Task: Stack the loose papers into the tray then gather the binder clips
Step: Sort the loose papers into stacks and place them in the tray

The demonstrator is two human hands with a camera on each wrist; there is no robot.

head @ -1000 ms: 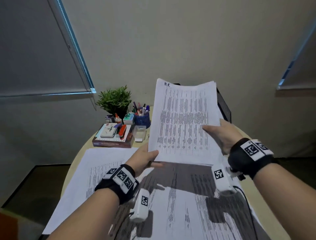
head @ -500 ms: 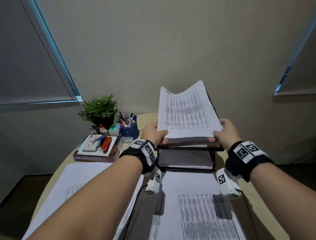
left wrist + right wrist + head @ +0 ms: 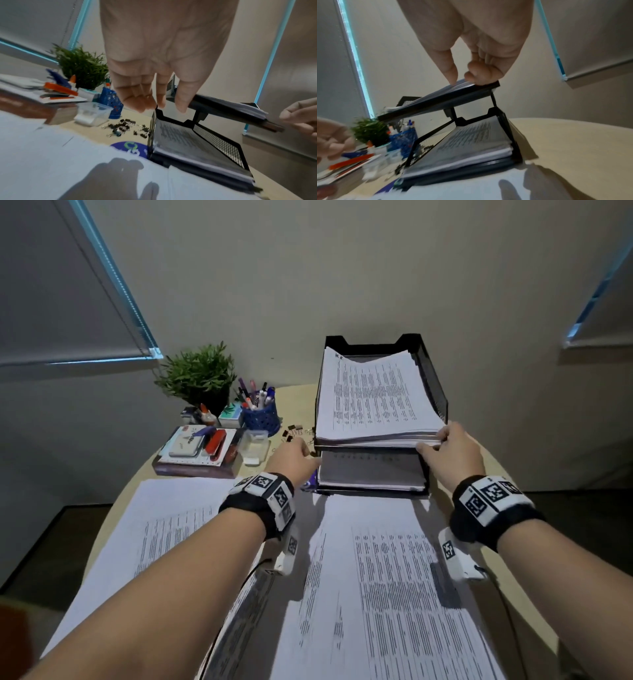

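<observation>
A black mesh two-tier tray (image 3: 435,378) stands at the back of the round table. A thick stack of printed papers (image 3: 373,398) lies in its top tier, and more papers (image 3: 370,470) fill the lower tier. My right hand (image 3: 435,440) pinches the stack's front right corner, thumb (image 3: 450,70) on the sheets and fingers curled at the edge. My left hand (image 3: 308,453) hovers by the tray's front left corner with relaxed fingers (image 3: 137,97), holding nothing. Several black binder clips (image 3: 293,431) lie scattered on the table just beyond it. Loose printed sheets (image 3: 387,577) cover the near table.
Left of the tray are a potted plant (image 3: 198,374), a blue pen cup (image 3: 260,412), a clear plastic box (image 3: 255,443) and a book (image 3: 195,470) with a stapler on it. More sheets (image 3: 164,529) lie at the near left. A purple disc (image 3: 132,147) peeks out beside the tray.
The paper stack went from held up in the air down into the top tier. My left hand let go of it and moved left toward the clips.
</observation>
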